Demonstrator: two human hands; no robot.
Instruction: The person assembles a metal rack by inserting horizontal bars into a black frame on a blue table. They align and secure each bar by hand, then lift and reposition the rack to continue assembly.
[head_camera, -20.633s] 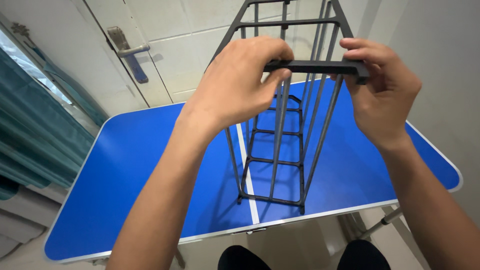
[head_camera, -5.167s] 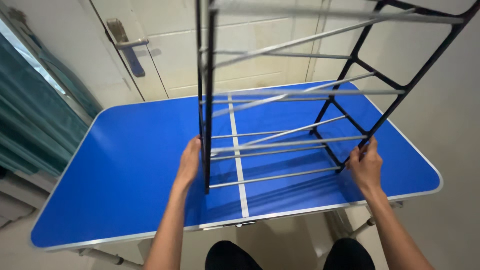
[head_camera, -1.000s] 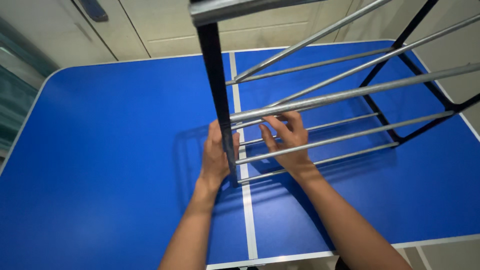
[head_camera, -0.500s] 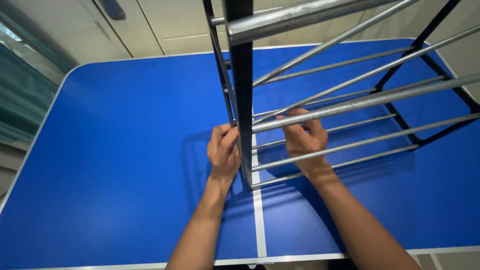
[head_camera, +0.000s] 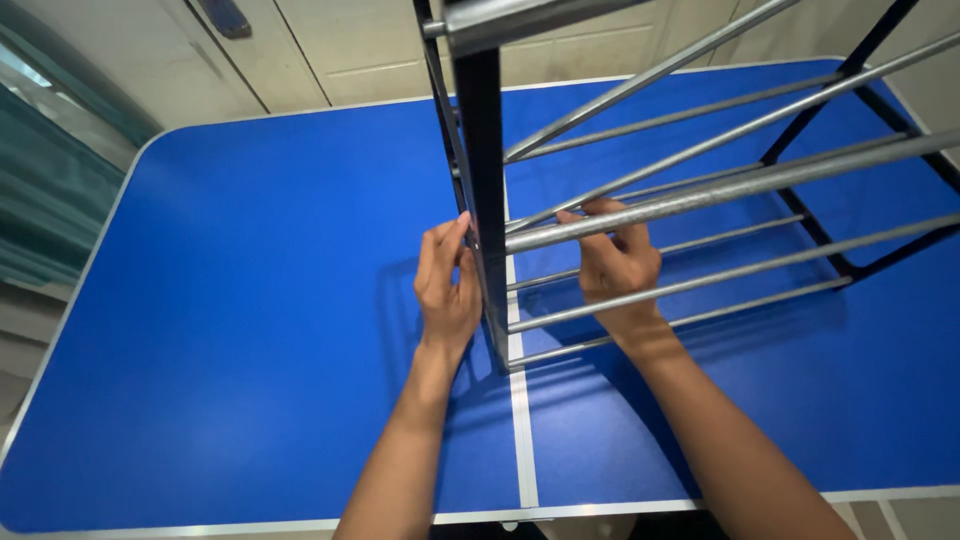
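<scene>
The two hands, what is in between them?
In the head view, the rack's black upright post stands between the left hand and the right hand, with silver rods reaching rightward.

head cam, looking down, close

- Table: blue top, rectangular w/ rounded corners, pale metal edge trim all round.
- Seam: light strip across the top at mid-width, near edge to far edge; partly hidden behind rack.
- Rack: black frame w/ silver rods, stands directly on the top, right of centre; near black post meets the surface just beside the seam.
- Shadows of rack on the blue around its base.
</scene>
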